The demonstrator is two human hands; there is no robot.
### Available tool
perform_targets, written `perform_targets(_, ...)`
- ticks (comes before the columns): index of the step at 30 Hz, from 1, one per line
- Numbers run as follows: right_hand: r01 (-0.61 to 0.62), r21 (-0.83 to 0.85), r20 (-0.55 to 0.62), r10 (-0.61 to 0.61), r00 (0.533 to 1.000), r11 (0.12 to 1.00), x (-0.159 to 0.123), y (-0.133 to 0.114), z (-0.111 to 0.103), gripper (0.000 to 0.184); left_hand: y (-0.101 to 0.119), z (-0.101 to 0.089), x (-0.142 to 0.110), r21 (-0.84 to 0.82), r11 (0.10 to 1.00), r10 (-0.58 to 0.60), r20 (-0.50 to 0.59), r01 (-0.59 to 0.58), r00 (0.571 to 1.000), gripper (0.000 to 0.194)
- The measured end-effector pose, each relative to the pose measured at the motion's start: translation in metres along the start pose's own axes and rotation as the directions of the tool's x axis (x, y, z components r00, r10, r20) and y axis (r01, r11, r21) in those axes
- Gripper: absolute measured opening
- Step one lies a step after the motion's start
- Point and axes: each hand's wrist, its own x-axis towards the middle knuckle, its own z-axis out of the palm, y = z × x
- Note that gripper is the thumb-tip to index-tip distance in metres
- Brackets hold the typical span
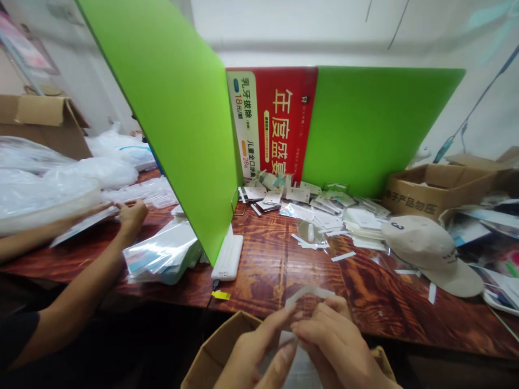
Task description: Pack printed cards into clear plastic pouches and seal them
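Note:
My left hand [259,351] and my right hand [336,340] meet low in the middle of the head view. Both sets of fingers are closed on a clear plastic sleeve [302,367], whose pale upper edge stands up beyond the fingertips. The fingers hide part of the sleeve, and I cannot make out whether anything is inside. Right under my hands is an open cardboard box [217,346], below the table's front edge.
Green boards [381,124] and a red poster [284,124] stand around the wooden table [267,270]. Packed cards [298,193], loose white strips [343,256], a cap [430,254] and a white power bank [227,256] lie there. At left, a co-worker's hands [132,213] hold a sleeve.

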Motion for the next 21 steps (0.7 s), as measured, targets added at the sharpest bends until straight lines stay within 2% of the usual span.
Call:
perform_targets(3,-0.040,-0.043,-0.016,0.040,0.999,0.998,-0.001,0.000,0.003,0.017,-0.011,0.004,0.001,-0.061,0.994,-0.098,-0.084,0.093,0.992,0.040)
perform_targets(6,-0.084,-0.150,-0.058,0.076,0.995,0.985,0.003,0.002,0.005,0.017,-0.016,0.010,0.006,-0.158,0.985,-0.090,-0.146,0.067,0.985,0.044)
perform_targets(8,-0.102,-0.195,-0.052,0.093,0.994,0.975,0.006,0.004,0.007,0.020,-0.016,0.014,0.009,-0.088,0.995,-0.058,-0.134,0.046,0.989,0.046)
perform_targets(12,-0.105,-0.212,0.033,0.114,0.993,0.972,0.008,0.006,0.012,0.026,-0.017,0.015,0.010,0.166,0.986,0.015,-0.068,-0.004,0.998,0.044)
perform_targets(17,0.032,-0.318,0.141,0.014,0.990,0.947,0.003,0.012,0.018,0.028,-0.031,0.017,0.006,0.216,0.974,0.075,0.002,-0.074,0.997,0.045)
perform_targets(19,0.008,-0.340,0.079,0.020,0.997,0.940,0.003,0.020,0.015,0.025,-0.041,0.020,0.002,0.237,0.970,0.052,0.044,-0.061,0.998,0.050)
perform_targets(21,-0.104,-0.333,-0.064,0.088,0.994,0.937,0.003,0.028,0.007,0.020,-0.049,0.021,-0.003,0.233,0.972,-0.002,0.095,-0.020,0.995,0.054)
